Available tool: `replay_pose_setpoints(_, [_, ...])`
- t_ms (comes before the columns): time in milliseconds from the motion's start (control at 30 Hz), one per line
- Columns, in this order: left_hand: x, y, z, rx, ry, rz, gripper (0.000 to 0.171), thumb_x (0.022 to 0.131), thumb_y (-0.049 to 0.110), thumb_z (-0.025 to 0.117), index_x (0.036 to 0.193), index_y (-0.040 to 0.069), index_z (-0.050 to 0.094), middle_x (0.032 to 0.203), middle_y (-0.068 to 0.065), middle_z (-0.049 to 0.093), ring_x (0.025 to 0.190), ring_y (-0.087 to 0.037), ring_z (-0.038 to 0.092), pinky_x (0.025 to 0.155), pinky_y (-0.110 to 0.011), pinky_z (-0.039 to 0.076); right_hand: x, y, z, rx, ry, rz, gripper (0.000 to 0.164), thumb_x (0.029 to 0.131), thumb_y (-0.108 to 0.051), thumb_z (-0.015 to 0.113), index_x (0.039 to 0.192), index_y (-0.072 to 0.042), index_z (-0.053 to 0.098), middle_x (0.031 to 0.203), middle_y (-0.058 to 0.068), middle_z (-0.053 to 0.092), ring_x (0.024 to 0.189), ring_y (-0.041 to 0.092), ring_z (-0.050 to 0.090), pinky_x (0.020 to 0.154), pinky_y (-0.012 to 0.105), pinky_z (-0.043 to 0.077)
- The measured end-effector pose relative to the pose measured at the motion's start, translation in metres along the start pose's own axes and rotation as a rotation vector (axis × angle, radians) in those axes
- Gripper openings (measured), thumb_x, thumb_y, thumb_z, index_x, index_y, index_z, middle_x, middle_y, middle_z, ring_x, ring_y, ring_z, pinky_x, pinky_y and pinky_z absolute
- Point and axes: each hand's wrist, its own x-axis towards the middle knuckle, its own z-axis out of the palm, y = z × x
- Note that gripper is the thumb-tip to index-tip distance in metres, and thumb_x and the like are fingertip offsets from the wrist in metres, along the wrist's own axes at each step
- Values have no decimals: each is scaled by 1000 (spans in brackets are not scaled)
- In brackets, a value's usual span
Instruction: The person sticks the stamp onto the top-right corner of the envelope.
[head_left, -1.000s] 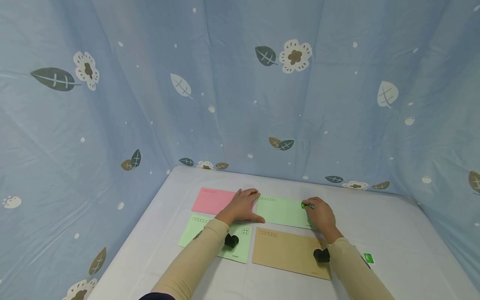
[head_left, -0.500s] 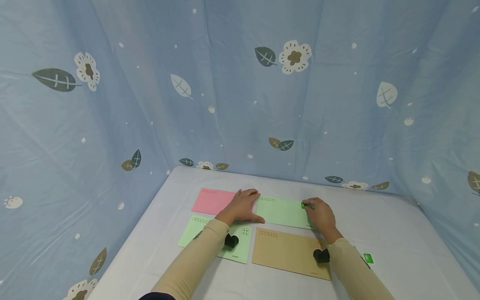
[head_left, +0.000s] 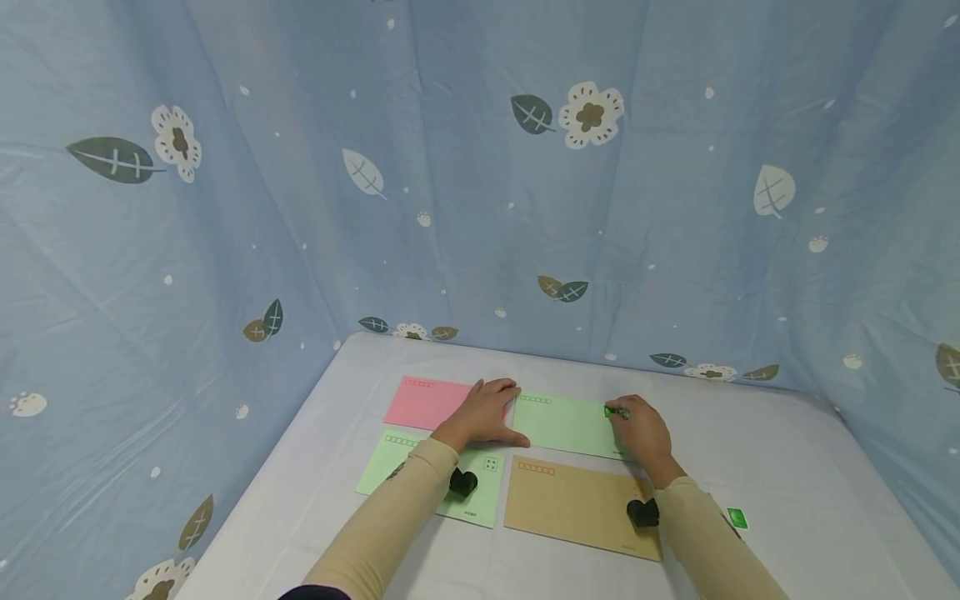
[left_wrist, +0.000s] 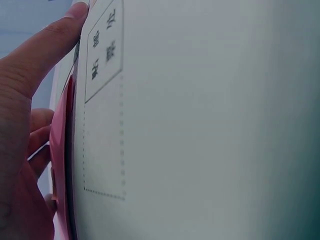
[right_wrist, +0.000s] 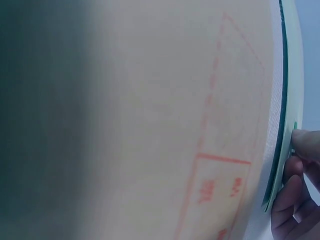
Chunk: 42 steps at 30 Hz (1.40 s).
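My right hand [head_left: 642, 435] pinches a small green stamp [head_left: 607, 411] between thumb and fingers. It is at the upper right corner of the pale green envelope [head_left: 562, 423] at the back. My left hand [head_left: 483, 411] has its fingers spread, reaching across the right end of the pink envelope [head_left: 423, 402]; the thumb points toward the left edge of that green envelope. In the left wrist view the thumb [left_wrist: 47, 42] lies along the edge of a nearer pale envelope [left_wrist: 190, 120]. Most of the stamp is hidden by my right fingertips.
A second green envelope [head_left: 483, 504] lies in front at the left, and a brown envelope [head_left: 570, 504] at the front right. Another green stamp [head_left: 737, 517] lies right of my right forearm. A black heart-shaped piece [head_left: 463, 482] shows beside the left forearm, another [head_left: 642, 512] beside the right.
Slightly less of the green stamp shows past my right fingertips. Both hands have kept their places.
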Motion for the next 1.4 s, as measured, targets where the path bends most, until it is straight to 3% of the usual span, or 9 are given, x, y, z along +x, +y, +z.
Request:
replay_pose_setpoints(500, [0, 0, 0, -4, 3, 2, 108, 59, 80, 62, 144, 20, 35, 149, 3, 28, 138, -12, 22, 114, -46, 7, -1, -1, -2, 8, 3, -16, 24, 90, -16, 59, 112, -11, 68, 120, 11, 59, 111, 34, 54, 85, 50, 46])
replay_pose_setpoints(1167, [0, 1, -1, 16, 14, 15, 108, 60, 81, 59, 145, 19, 34, 149, 2, 28, 138, -15, 23, 114, -48, 9, -2, -3, -3, 18, 19, 25, 28, 88, -19, 64, 115, -12, 66, 123, 11, 57, 114, 35, 51, 87, 52, 45])
replay_pose_setpoints(1400, [1, 0, 0, 23, 21, 18, 108, 60, 80, 60, 144, 18, 35, 149, 0, 29, 138, -17, 23, 113, -50, 11, -5, -1, 1, 31, 24, -7, 31, 87, -18, 64, 118, -11, 65, 124, 13, 55, 110, 35, 54, 83, 51, 47])
